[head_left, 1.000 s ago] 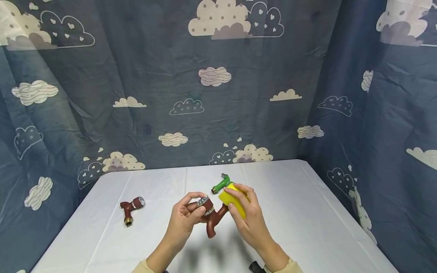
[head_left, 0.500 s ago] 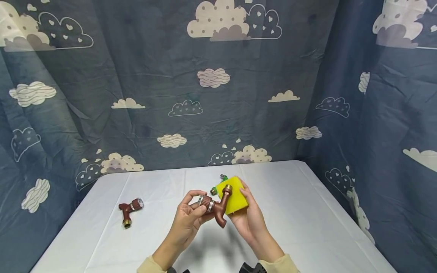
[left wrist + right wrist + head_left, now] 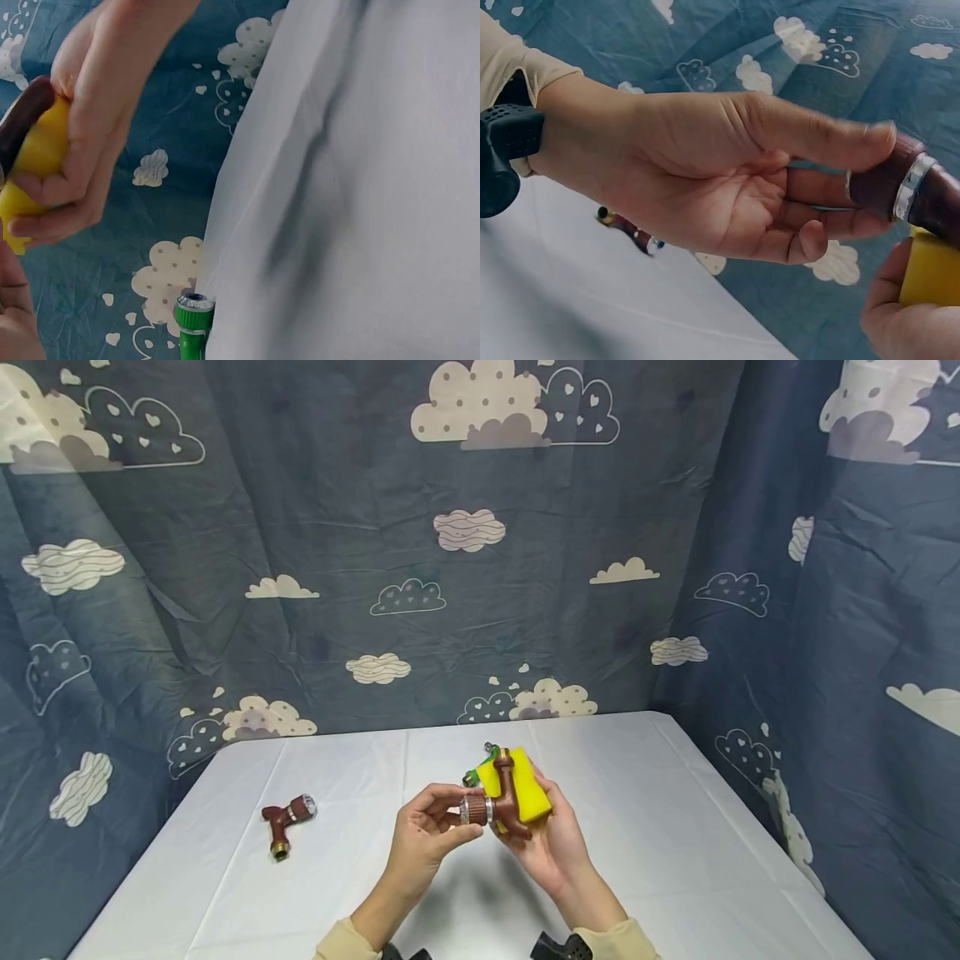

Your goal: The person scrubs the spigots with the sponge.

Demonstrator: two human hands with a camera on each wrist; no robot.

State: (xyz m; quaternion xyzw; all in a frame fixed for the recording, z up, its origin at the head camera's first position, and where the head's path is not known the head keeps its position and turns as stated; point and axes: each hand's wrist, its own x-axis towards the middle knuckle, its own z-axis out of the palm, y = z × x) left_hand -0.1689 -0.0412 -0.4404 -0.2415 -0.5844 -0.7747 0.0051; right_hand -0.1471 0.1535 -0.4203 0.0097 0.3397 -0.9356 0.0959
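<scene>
A reddish-brown tap (image 3: 508, 797) with a ribbed, silver-ringed knob is held up over the table. Thumb and fingers of my left hand (image 3: 420, 839) pinch the knob; the right wrist view shows that hand (image 3: 697, 169) from its palm side. My right hand (image 3: 551, 860) holds a yellow sponge (image 3: 532, 793) behind the tap's body, the two touching. In the left wrist view, the right hand (image 3: 105, 112) has its fingers curled round the sponge (image 3: 41, 150), with the tap's dark spout (image 3: 30, 112) against it.
A green tap (image 3: 471, 778) lies on the table behind the sponge, partly hidden. Another brown tap (image 3: 279, 831) lies to the left. A white cloth covers the table (image 3: 360, 768), and dark blue cloud-patterned curtains (image 3: 322, 635) stand behind and at both sides.
The tap has swung to a more upright pose and moved right. The sponge, earlier over its top end, now lies behind its body. My right hand has turned palm up.
</scene>
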